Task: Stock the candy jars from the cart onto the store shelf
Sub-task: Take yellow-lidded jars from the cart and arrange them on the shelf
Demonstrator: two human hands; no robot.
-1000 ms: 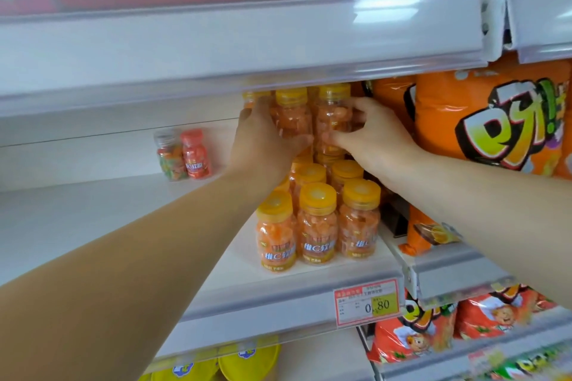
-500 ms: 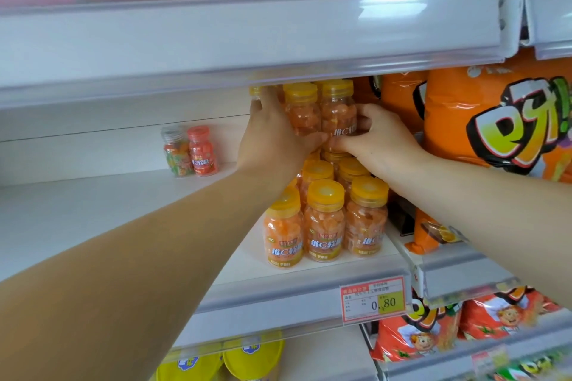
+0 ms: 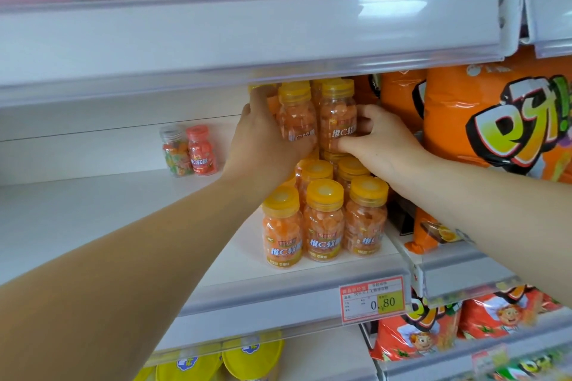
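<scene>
Left hand (image 3: 266, 139) and right hand (image 3: 382, 145) curl round the top jars (image 3: 335, 114) from opposite sides, clamping them together. They stand stacked on the lower jars (image 3: 323, 219) on the shelf (image 3: 93, 219), just beside orange bags (image 3: 483, 120).

Upright near the right end of the white shelf (image 3: 93, 219): clear candy jars (image 3: 323, 226), yellow-lidded, full of orange sweets, three across at the shelf's front edge. Stacked atop rows behind: two upper jars (image 3: 337, 114), gripped.
</scene>
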